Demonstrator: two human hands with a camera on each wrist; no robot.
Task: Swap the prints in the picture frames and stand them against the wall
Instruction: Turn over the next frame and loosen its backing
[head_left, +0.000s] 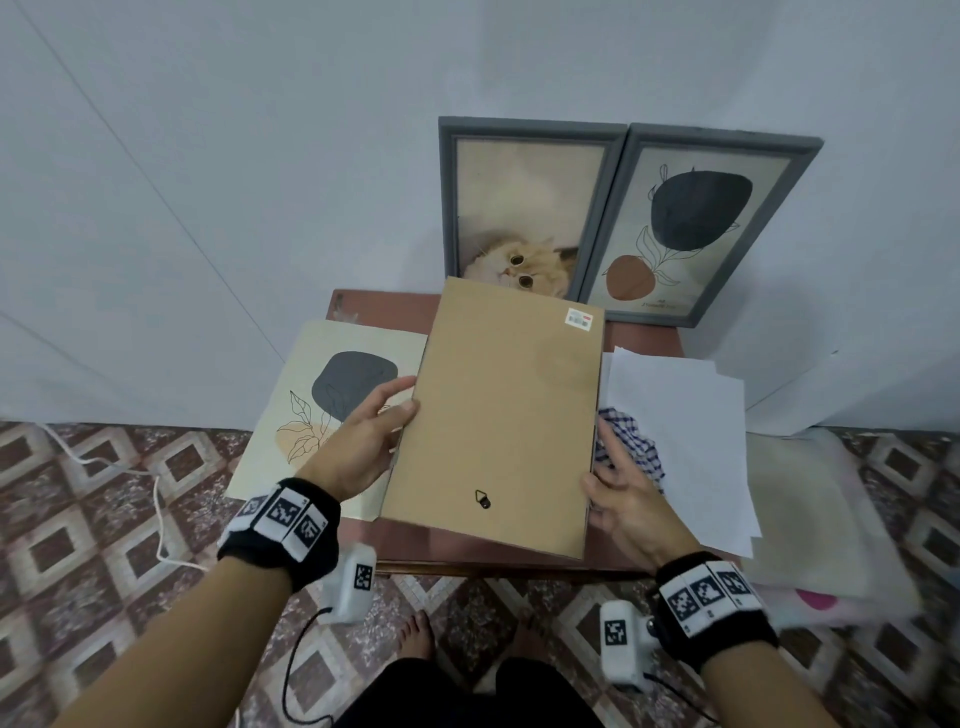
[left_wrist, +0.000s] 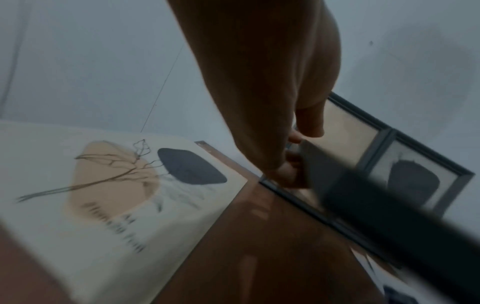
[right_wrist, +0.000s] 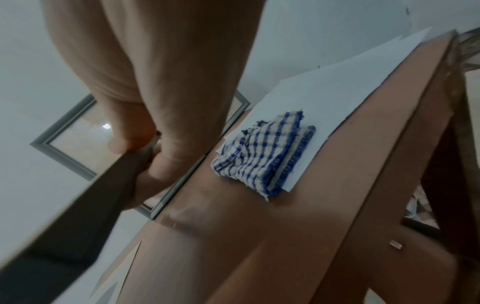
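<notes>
I hold a picture frame (head_left: 498, 415) with its back up: a brown backing board with a small black hanger and a price sticker. It hovers tilted over the small brown table (head_left: 384, 306). My left hand (head_left: 395, 410) grips its left edge, thumb on top, and my right hand (head_left: 602, 467) grips its right edge. Two grey frames lean against the wall, one with a cat print (head_left: 524, 208), one with an abstract print (head_left: 696, 223). A loose abstract print (head_left: 322, 395) lies on the table's left side. The left wrist view shows fingers (left_wrist: 293, 168) curled under the frame's edge.
White paper sheets (head_left: 691, 426) and a folded blue checked cloth (right_wrist: 265, 160) lie on the table's right side. A pale plastic-wrapped packet (head_left: 810, 509) sits on the floor to the right. A white cable (head_left: 156, 493) runs over the tiled floor at left.
</notes>
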